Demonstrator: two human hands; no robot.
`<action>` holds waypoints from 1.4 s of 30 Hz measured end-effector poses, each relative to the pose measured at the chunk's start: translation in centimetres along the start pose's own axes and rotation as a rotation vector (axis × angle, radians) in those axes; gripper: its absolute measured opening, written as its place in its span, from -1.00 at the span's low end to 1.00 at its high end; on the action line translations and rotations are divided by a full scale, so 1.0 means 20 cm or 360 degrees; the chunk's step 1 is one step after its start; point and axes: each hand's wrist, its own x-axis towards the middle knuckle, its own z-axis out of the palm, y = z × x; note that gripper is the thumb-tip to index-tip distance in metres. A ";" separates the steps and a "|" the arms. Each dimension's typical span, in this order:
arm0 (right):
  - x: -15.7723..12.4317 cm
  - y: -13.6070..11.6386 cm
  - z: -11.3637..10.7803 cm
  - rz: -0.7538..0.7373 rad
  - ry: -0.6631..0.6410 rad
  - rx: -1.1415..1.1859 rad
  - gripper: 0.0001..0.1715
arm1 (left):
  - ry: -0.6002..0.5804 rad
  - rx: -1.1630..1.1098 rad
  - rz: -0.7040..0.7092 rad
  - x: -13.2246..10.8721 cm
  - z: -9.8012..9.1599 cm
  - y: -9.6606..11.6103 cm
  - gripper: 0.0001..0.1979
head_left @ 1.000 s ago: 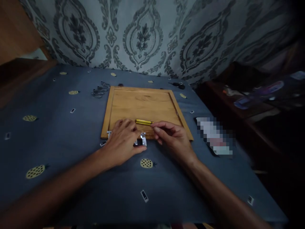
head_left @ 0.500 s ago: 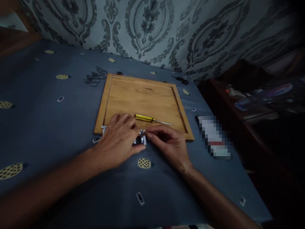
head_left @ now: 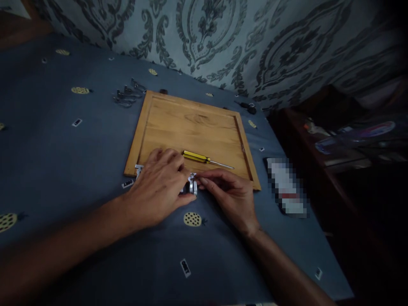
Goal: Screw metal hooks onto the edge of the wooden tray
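Note:
A framed wooden panel (head_left: 197,131), like a cabinet door, lies flat on the table. My left hand (head_left: 159,182) curls over its near edge, the fingers closed on a shiny metal hinge (head_left: 192,185) that is partly covered by the hand. Just right of the hinge, my right hand (head_left: 231,191) holds thumb and fingertips pinched together; whatever is between them is too small to tell. Another metal piece (head_left: 138,168) shows at the panel's near left corner, half hidden by my left hand. A yellow-handled screwdriver (head_left: 197,157) rests on the panel beyond both hands.
The table wears a dark blue cloth (head_left: 79,170) printed with pineapples. Several dark metal parts (head_left: 127,95) lie beyond the panel's left corner. A dark-handled tool, perhaps scissors (head_left: 248,107), lies at the back right. A blurred-out flat object (head_left: 287,187) is to the right, near a cluttered shelf (head_left: 350,136).
The view has shifted and tilted slightly. Both hands stay at the hinge with nearly the same grip, and the hinge shows a little more between them.

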 end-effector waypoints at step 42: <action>0.02 0.02 0.03 -0.0812 -0.0070 -0.0900 -0.90 | 0.0029 0.0016 0.0006 0.00 0.00 0.00 -0.68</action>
